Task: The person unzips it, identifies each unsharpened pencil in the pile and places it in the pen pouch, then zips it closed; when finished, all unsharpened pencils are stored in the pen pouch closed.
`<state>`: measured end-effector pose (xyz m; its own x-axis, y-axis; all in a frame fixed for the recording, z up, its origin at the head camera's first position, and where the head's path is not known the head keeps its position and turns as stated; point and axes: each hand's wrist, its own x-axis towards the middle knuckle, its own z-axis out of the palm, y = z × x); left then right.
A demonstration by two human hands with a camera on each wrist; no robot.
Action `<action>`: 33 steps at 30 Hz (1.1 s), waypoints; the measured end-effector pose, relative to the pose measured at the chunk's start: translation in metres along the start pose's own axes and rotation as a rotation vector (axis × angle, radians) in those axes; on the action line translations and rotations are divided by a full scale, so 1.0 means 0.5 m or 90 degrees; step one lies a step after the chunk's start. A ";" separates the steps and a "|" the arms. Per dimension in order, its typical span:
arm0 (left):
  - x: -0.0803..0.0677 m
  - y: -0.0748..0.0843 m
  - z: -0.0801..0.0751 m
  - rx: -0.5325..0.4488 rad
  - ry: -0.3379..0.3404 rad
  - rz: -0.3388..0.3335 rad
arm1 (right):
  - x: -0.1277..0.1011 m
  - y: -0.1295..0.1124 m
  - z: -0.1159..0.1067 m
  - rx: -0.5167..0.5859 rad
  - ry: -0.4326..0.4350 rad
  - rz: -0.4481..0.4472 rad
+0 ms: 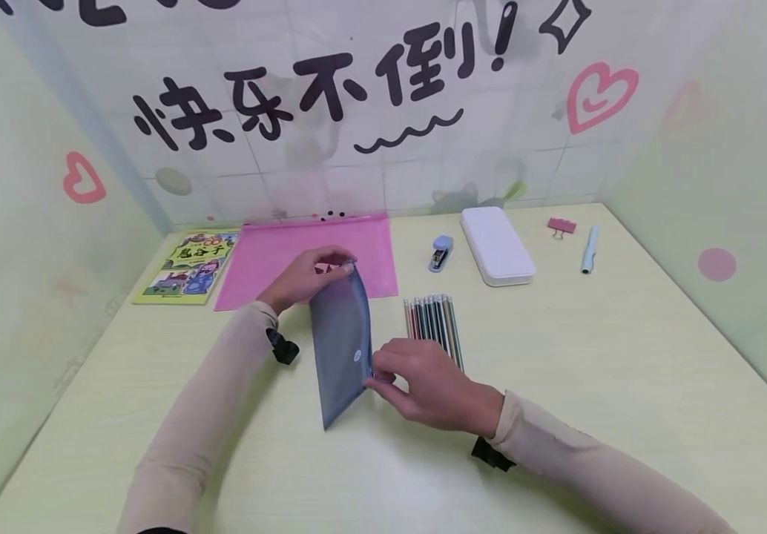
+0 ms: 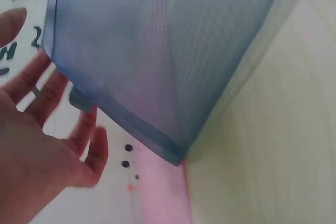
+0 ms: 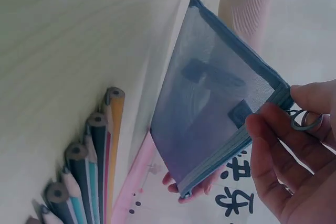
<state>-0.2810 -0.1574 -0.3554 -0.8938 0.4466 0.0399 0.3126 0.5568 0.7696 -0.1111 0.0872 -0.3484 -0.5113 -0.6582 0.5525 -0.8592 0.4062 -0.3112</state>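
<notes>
Overhead, both hands pinch the blue mesh pouch (image 1: 341, 348) upright: left hand (image 1: 303, 278) its far end, right hand (image 1: 423, 386) near; only the right wrist view shows the zipper ring (image 3: 304, 120).

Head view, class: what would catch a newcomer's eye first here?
Mid-desk, a blue mesh zip pouch stands on edge between both hands: the left hand holds its far end, the right hand pinches the zip ring at the near end. Beside it lies a row of pencils; behind, a pink folder.
</notes>
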 end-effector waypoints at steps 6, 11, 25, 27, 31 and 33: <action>-0.016 0.043 0.016 0.111 -0.027 0.069 | 0.000 0.003 -0.003 -0.044 0.033 -0.040; -0.031 0.055 0.017 0.100 -0.038 0.099 | -0.003 0.003 -0.003 -0.050 0.033 -0.041; -0.061 0.026 0.020 -0.011 0.015 0.088 | -0.011 0.003 -0.001 -0.060 0.021 -0.010; -0.063 0.024 0.021 -0.009 0.019 0.096 | -0.013 0.003 -0.001 -0.067 0.019 -0.006; -0.067 0.024 0.022 0.002 0.029 0.105 | -0.017 0.004 -0.001 -0.077 0.018 0.002; -0.068 0.024 0.022 0.009 0.029 0.104 | -0.018 0.004 -0.001 -0.080 0.018 0.007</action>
<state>-0.2432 -0.1583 -0.3545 -0.8440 0.5002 0.1933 0.4594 0.4886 0.7417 -0.1080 0.0943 -0.3537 -0.5184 -0.6364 0.5713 -0.8436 0.4902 -0.2194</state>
